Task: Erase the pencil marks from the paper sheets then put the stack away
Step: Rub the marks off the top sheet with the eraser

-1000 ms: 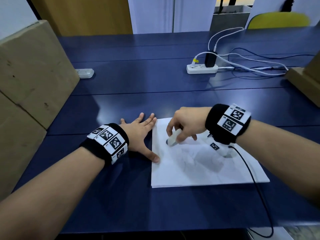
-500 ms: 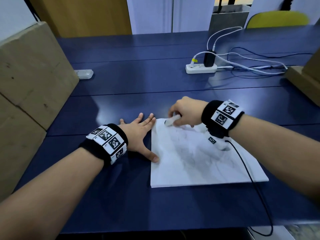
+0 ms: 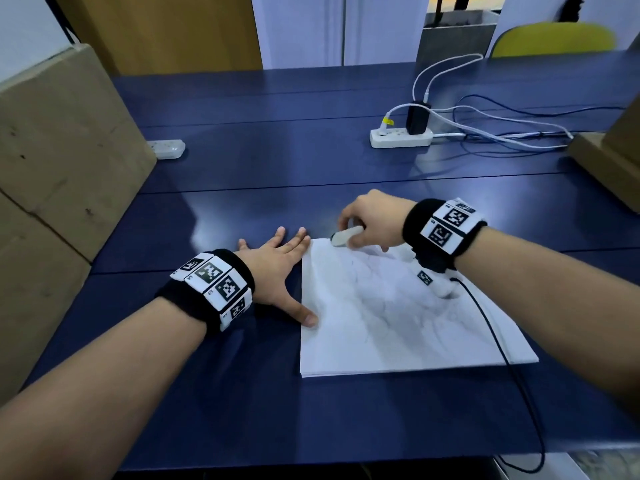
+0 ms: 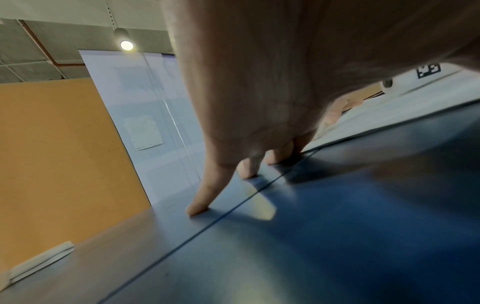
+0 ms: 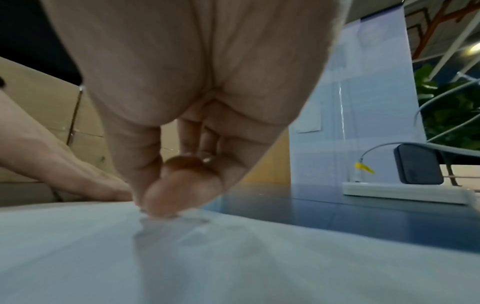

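Note:
A stack of white paper sheets (image 3: pixel 398 327) lies on the blue table (image 3: pixel 277 174), its top sheet smudged with grey pencil marks. My right hand (image 3: pixel 372 223) grips a white eraser (image 3: pixel 344 235) and holds its tip against the sheet's far left corner. In the right wrist view the curled fingers (image 5: pixel 166 197) touch the paper (image 5: pixel 233 257); the eraser itself is hidden there. My left hand (image 3: pixel 280 271) lies flat and spread on the table at the stack's left edge, thumb on the paper's edge. The left wrist view has its straight fingers (image 4: pixel 200 201) on the tabletop.
Big cardboard boxes (image 3: pixel 59 161) stand at the left, another box (image 3: pixel 609 161) at the right. A white power strip (image 3: pixel 401 136) with a black charger and loose cables sits at the back. A small white device (image 3: pixel 166 148) lies far left. A black cable (image 3: pixel 505 368) crosses the stack's right corner.
My right hand has moved the eraser from the middle of the sheet up to its far left corner. The left hand has stayed put.

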The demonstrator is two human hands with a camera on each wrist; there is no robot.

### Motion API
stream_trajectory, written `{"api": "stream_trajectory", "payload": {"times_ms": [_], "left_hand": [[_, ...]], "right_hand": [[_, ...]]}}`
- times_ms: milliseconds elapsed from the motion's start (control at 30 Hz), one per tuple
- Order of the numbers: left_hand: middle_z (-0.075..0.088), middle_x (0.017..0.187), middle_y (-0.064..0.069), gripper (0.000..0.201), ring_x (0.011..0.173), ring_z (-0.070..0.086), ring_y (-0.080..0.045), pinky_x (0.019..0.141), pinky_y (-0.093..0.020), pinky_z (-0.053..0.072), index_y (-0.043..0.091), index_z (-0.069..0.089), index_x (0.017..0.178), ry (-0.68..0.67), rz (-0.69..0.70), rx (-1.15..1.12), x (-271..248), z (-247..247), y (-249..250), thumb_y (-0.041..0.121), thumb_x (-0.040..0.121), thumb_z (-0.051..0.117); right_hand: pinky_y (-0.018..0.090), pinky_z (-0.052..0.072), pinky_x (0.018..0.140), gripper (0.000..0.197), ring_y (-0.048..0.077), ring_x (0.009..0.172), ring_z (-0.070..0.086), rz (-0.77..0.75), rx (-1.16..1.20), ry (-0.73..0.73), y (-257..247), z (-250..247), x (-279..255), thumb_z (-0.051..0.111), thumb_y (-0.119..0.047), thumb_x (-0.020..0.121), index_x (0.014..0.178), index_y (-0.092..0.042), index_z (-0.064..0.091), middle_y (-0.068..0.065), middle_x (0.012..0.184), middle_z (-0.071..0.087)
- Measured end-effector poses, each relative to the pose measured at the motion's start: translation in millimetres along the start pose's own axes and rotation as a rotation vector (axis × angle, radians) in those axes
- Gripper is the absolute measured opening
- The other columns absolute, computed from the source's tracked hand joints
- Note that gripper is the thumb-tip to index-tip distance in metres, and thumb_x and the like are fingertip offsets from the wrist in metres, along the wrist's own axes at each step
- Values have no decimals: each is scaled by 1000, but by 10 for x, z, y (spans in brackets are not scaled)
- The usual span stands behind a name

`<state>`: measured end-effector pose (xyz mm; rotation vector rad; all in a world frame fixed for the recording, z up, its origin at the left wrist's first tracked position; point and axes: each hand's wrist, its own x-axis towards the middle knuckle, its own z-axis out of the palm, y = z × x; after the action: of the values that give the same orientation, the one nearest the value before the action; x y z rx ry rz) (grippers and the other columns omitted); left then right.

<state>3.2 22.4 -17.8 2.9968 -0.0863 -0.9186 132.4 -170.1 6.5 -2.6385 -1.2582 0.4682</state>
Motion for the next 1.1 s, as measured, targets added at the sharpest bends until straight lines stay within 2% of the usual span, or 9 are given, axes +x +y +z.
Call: {"api": "stream_trajectory", "payload": {"times_ms": [167,200,400,600,700,800,900,1033,1100], "left_hand": [[-30,156,19,149,146,-25,-14,108,-75,8,27,-21,153,0,2,0,10,10,-6,93,46,61],[-30,156,19,149,146,-25,-14,108,-75,9,28,-21,152,-1,2,1,12,9,-6,93,46,61],[-27,157,20,150,147,-22,-13,108,-74,11,28,-17,154,21,0,-17,-12,-11,8,92,44,63],[-5,157,19,151,147,-3,-14,104,-69,30,24,2,156,105,0,-3,-11,-36,37,91,38,66],[10,144,12,149,138,10,-17,98,-63,39,23,14,154,153,12,15,-4,-34,38,95,33,63],[13,141,10,153,136,14,-17,98,-61,41,22,12,155,162,9,33,-5,-29,33,98,31,58],[19,139,10,154,133,17,-17,95,-59,43,25,2,156,165,14,49,-6,-24,31,99,32,56],[22,137,11,141,129,21,-16,93,-57,45,37,9,153,155,25,57,-8,-28,32,97,34,58],[23,135,11,141,127,22,-16,91,-55,48,37,11,152,155,27,58,-1,-41,45,95,34,61]], "right_hand": [[29,57,64,17,20,49,69,-125,55,-334,-134,58,-235,75,-26,78,95,-27,70,-2,69,69],[29,57,65,17,19,49,69,-128,43,-341,-146,61,-220,75,-27,78,95,-28,70,-2,70,69],[33,57,52,18,25,54,69,5,-27,-4,-18,-12,47,68,-26,84,101,-21,67,-4,85,68],[28,56,63,19,20,49,67,-110,53,-334,-133,42,-179,76,-25,78,95,-26,69,-3,70,71],[36,60,66,17,18,46,67,-41,-6,-128,-62,15,-31,72,-28,81,97,-26,67,-4,75,70],[41,60,63,13,20,47,68,14,-8,-9,1,-2,42,69,-26,82,94,-25,65,-3,77,71],[41,60,60,15,23,52,69,-19,18,-45,-8,38,-51,69,-24,82,97,-25,66,-4,76,70],[31,58,64,19,19,49,68,-96,66,-296,-104,62,-224,76,-28,78,95,-28,68,-6,67,68],[32,58,65,19,18,48,68,-84,36,-245,-91,46,-167,75,-29,78,96,-28,67,-5,70,69]]}}
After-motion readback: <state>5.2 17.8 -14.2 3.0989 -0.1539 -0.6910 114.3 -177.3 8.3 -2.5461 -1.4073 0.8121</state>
